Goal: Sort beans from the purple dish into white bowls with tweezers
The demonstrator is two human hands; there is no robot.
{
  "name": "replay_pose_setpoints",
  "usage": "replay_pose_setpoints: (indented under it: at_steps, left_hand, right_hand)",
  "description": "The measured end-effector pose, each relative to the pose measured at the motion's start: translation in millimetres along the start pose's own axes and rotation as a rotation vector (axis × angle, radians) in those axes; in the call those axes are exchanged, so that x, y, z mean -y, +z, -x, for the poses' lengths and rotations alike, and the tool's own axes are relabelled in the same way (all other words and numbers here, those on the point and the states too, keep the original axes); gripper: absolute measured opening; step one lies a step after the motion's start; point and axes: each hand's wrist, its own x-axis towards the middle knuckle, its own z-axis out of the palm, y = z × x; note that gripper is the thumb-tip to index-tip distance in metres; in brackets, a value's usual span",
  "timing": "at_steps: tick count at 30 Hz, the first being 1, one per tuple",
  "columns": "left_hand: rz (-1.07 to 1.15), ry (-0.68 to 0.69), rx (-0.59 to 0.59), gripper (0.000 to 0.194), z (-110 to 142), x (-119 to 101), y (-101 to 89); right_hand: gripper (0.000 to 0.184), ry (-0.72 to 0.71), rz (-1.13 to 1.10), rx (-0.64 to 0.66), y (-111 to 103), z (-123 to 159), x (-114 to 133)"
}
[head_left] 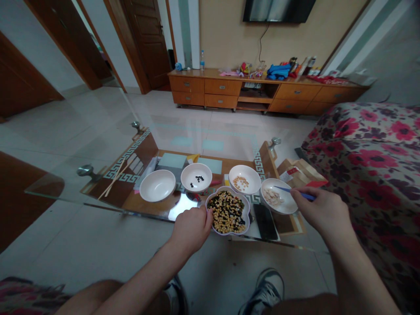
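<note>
My left hand [193, 227] is closed on the left rim of a flower-shaped bowl [247, 214] with a pale purple edge. Mixed beans [228, 212], mostly yellow and black, fill it. In my right hand [323, 210] are slim blue tweezers [285, 189], their tip over a white bowl [290, 205] at the right. Pale flat pieces [273, 197] lie in that bowl. Behind the mixed beans stands a white bowl [256, 186] with yellow-orange kernels [241, 183]. Further left, another white bowl [187, 177] has several black beans [199, 178], and the leftmost bowl [157, 186] has nothing visible inside.
The bowls stand on a glass-topped table [108, 205] with metal knobs. A dark phone [265, 222] lies right of the flower-shaped bowl. Chopsticks [113, 179] are at the left, a brown paper bag [300, 173] at the right. A floral-covered seat [370, 153] borders the right side.
</note>
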Motion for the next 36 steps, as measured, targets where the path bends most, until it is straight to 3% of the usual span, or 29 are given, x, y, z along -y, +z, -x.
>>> replay_pose_setpoints:
  at_steps: [2,4,13,21,29,36]
  left_hand:
    - [-0.001,-0.007,0.003,0.055,0,0,0.1]
    - [-0.004,-0.012,0.006,0.054,-1,-1,0.4]
    - [0.001,-0.001,0.010,0.054,0,-1,-1.7]
    - [0.006,-0.006,0.017,0.054,1,-2,-2.7]
    - [-0.004,0.006,-0.014,0.054,0,0,-0.2]
    - [0.000,0.019,-0.028,0.053,0,2,0.8]
  right_hand:
    - [0.031,0.118,0.000,-0.052,-4,2,10]
    - [0.033,0.124,-0.057,-0.058,-7,5,19]
    - [0.035,-0.099,-0.283,0.126,2,15,41]
    - [0.030,-0.263,-0.282,0.324,10,24,49]
    - [0.030,-0.308,-0.287,0.516,16,31,51]
    - [0.025,-0.360,-0.276,0.594,16,34,55]
